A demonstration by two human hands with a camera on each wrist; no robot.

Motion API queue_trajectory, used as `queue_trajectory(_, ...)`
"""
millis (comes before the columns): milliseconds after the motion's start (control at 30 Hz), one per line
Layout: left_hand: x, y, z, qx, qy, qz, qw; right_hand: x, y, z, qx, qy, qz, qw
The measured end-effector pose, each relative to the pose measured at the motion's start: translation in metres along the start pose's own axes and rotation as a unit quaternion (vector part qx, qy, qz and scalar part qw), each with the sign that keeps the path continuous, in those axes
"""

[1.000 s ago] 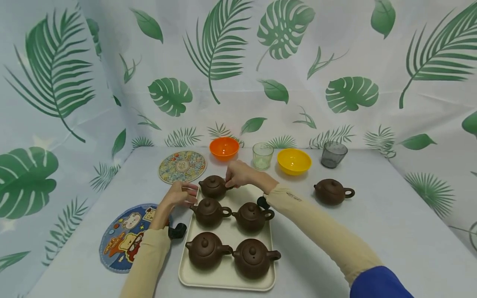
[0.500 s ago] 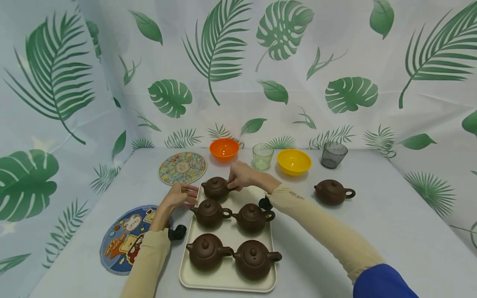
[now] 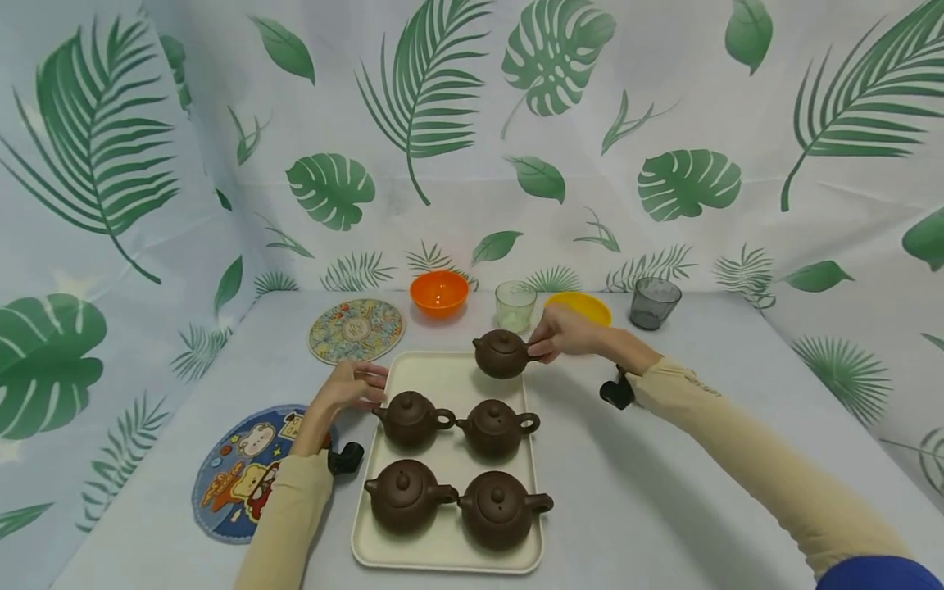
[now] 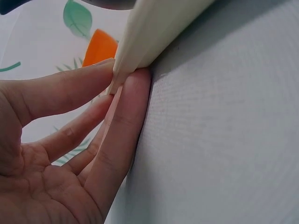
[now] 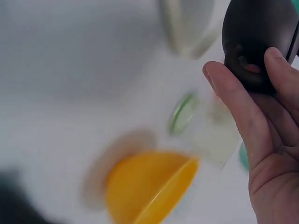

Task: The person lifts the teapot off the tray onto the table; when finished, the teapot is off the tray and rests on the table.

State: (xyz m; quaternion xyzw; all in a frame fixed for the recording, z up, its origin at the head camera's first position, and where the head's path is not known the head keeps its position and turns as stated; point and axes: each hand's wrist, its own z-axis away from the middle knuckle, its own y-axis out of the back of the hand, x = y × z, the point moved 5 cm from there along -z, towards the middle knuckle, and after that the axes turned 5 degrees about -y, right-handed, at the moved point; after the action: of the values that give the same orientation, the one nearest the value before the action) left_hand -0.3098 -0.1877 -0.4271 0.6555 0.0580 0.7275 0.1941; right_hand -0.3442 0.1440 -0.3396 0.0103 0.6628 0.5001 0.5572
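One teapot [image 3: 501,355], handle pinched by right hand [image 3: 566,331]; left hand [image 3: 345,388] pinches tray [image 3: 441,371]; sleeve lettering [image 3: 702,383] unreadable.

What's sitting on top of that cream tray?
Four teapots stand on the tray in two rows. The right hand holds a fifth teapot at the tray's far right corner. What lies directly beneath the four is covered, and lids hide their insides.

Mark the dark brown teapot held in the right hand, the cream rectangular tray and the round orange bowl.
Held dark brown teapot [image 3: 500,359]: head view, middle of body.
Cream rectangular tray [image 3: 437,375]: head view, bare far floor.
Round orange bowl [image 3: 439,294]: head view, inner surface.
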Motion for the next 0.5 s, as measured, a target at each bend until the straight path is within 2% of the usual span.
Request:
queue_trajectory(133, 0.002, 0.001, -0.002, -0.002, -0.004, -0.001, 1.0, 0.02, 0.017, 0.023, 0.016, -0.012, 0.021, 0.9996)
queue_trajectory(233, 0.002, 0.0, -0.001, -0.006, -0.003, 0.001, 1.0, 0.035, 0.021, 0.034, 0.019, -0.029, 0.041, 0.9986)
queue_trajectory(500, 0.002, -0.002, 0.003, -0.004, 0.002, 0.01, 0.9999, 0.059, 0.017, 0.045, 0.002, -0.049, 0.055, 0.9973)
